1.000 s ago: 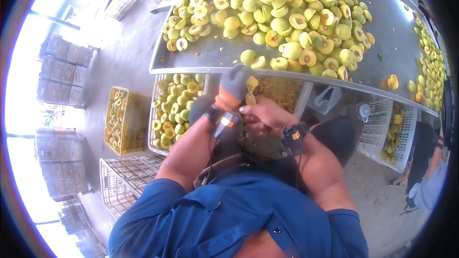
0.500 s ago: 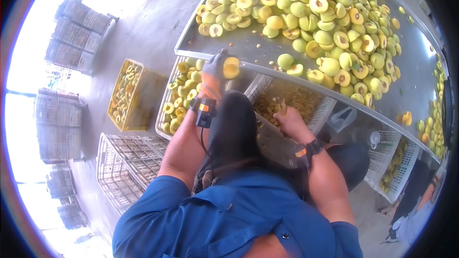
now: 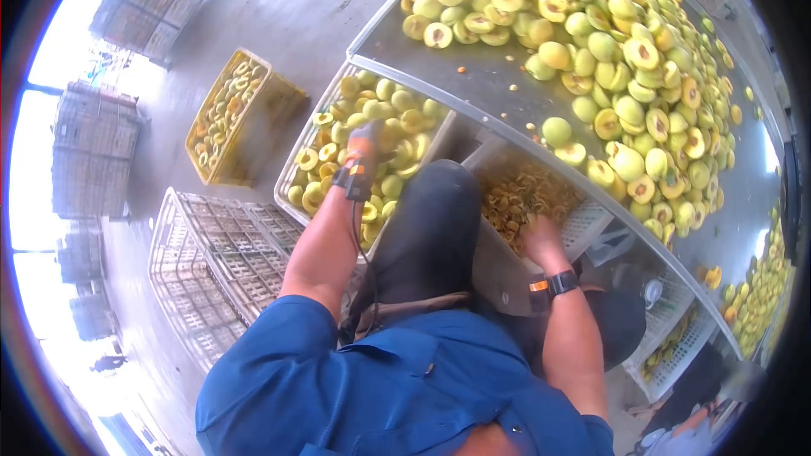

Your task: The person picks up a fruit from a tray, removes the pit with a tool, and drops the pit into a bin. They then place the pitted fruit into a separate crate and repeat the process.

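My left hand (image 3: 363, 142), in a grey and orange glove, is over a white crate (image 3: 291, 171) of halved yellow-green fruit. Motion smears its fingers, so their pose and anything in them cannot be made out. My right hand (image 3: 541, 238) is bare and closed, low over a crate of brown pits and scraps (image 3: 511, 203). What it grips is too small and blurred to name. A big heap of halved fruit (image 3: 629, 110) lies on the metal table (image 3: 498, 89) beyond both hands.
A yellow crate of fruit (image 3: 224, 118) stands on the floor at the left, near an empty white crate (image 3: 207, 266). Stacked crates (image 3: 97, 148) stand farther left. The table's metal edge (image 3: 541, 148) runs diagonally past my knees. Another person's arm (image 3: 693, 422) shows at the lower right.
My left hand has moved from the table edge to over the fruit crate; the fruit half seen in it earlier no longer shows. My right hand remains by the scraps. The view has shifted.
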A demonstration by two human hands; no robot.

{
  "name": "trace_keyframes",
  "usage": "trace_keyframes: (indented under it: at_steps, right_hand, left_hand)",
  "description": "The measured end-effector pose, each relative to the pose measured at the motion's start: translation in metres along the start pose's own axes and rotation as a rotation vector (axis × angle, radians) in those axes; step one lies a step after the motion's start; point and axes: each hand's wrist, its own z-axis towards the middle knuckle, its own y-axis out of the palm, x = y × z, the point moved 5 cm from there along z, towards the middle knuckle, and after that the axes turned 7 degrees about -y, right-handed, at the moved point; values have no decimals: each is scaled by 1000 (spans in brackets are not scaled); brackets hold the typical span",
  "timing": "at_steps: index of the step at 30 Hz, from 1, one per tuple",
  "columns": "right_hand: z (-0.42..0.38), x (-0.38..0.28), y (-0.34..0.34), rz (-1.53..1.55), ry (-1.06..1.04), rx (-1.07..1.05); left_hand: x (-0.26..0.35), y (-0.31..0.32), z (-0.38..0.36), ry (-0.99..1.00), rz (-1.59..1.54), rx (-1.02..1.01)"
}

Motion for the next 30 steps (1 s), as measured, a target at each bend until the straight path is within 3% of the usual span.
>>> trace_keyframes:
  at_steps: [3,4,6,7,9,11,13,15,16,17,18,20,22,24,27,30]
  right_hand:
    - [-3,2,-6,18,34,143]
    - [0,12,1,-2,44,66]
    - [13,37,17,-35,68,-74]
    - [13,30,15,-39,49,-40]
    - [8,9,12,-41,16,30]
    - [11,2,12,-47,-20,24]
    - [7,-6,10,2,-7,17]
    - [1,-26,-1,86,44,9]
    - [-1,-31,-3,82,16,16]
    - [-4,-34,-4,74,-7,25]
    - [-6,-36,-3,38,-97,78]
    - [-14,-46,-9,-22,-249,109]
    - [-21,-65,-21,-50,-387,63]
    - [-27,-72,-31,123,-298,116]
    - [-39,-83,-50,225,-236,167]
    - [-48,-88,-73,249,-229,177]
  left_hand:
    - [-1,10,24,43,127,-119]
    - [-1,16,50,138,195,-162]
    - [2,29,124,495,371,-224]
    - [3,33,152,682,436,-217]
    - [29,38,138,639,571,-26]
    - [70,45,76,843,1278,369]
    - [77,19,56,624,501,517]
    - [99,25,-27,803,342,522]
    - [100,32,-35,1123,101,431]
    - [102,47,-46,1094,-58,208]
    - [108,72,-82,1158,35,39]
    - [105,125,-142,1225,438,-85]
    - [81,190,-159,1013,638,-375]
    - [57,249,-170,1168,1153,-347]
    - [14,309,-185,1162,1576,-382]
    - [6,324,-179,1158,1583,-532]
